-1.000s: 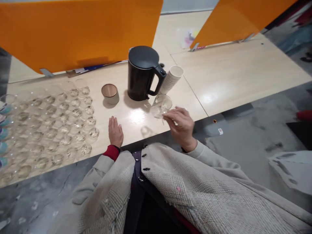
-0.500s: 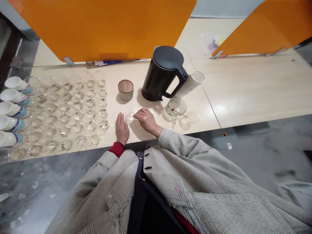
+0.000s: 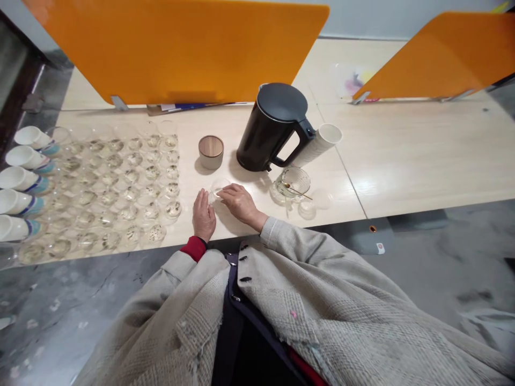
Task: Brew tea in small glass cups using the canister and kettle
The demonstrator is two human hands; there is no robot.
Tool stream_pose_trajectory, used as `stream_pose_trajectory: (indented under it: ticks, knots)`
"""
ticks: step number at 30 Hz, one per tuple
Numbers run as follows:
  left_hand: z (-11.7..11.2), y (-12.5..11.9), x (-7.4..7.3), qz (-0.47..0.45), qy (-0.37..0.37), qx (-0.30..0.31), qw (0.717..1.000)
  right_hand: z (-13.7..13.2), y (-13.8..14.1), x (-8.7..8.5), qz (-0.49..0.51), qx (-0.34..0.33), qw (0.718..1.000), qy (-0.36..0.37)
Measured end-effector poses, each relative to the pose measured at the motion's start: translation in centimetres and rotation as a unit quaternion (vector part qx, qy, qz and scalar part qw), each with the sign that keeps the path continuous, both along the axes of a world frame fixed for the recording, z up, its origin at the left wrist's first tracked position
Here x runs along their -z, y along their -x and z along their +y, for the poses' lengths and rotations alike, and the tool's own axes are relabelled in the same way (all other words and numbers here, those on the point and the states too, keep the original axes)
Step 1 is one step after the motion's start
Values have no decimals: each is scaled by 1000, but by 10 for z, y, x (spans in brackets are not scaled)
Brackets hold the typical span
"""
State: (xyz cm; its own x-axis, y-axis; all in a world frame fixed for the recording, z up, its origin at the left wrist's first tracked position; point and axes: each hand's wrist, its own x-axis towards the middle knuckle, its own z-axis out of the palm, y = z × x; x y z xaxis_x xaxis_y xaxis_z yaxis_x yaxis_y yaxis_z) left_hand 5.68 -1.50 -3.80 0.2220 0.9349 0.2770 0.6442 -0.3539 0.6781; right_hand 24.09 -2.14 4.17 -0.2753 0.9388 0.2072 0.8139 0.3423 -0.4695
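Left hand: near the front edge of the desk, fingers straight and held together, nothing gripped, red cuff at the wrist. Right hand: palm down, fingers stretched toward the left hand and reaching over the near side of a clear cup; whether they grip it or only rest against it cannot be told. Clear cup: one, transparent, on the desk just beyond the fingertips of both hands, partly hidden by the right. Canister: small, round, wood-brown top, upright close behind the cup. Kettle: black, lidded, upright, beyond the right hand; its handle points right and covers part of a leaning stack of white cups. Glass bowl: ribbed, right of the hand, with a gold-coloured spoon whose handle extends over the rim. Clear vessel: beside the bowl, near the desk's edge, form hard to make out. Filled cups: many, clear, in close rows to the left, dark bits inside. Paper cups: a column tilted along the far left, white with blue bands. Orange panel: upright, closing off the desk behind the canister; second panel farther right.
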Motion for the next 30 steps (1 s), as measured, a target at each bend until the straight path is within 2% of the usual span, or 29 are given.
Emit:
stream_pose_trajectory:
  ticks: [3,6,9,12,17,20,25,30]
  knots:
    - [-1,-1,0,-6,-1,-3,1000,-5,-11,-4,33,8,998,-44]
    - [-1,-2,1,-12,-18,-5,1000,-3,-27,-14,59,57,993,-88]
    - [-2,-3,3,-21,-31,-7,999,16,-37,-26,69,110,986,-100]
    - [-2,-4,6,-35,-48,-15,998,50,-39,-31,65,143,984,-81]
    - [-2,-4,8,-33,-57,-12,998,114,-25,-18,42,146,988,-16]
    - [-3,-3,5,-27,-47,-5,998,141,-15,-5,41,142,989,11]
    - [-4,-5,-2,10,-46,18,999,159,-4,10,61,148,987,17]
    - [-3,-9,-6,40,-27,34,998,167,-1,18,67,153,986,-4]
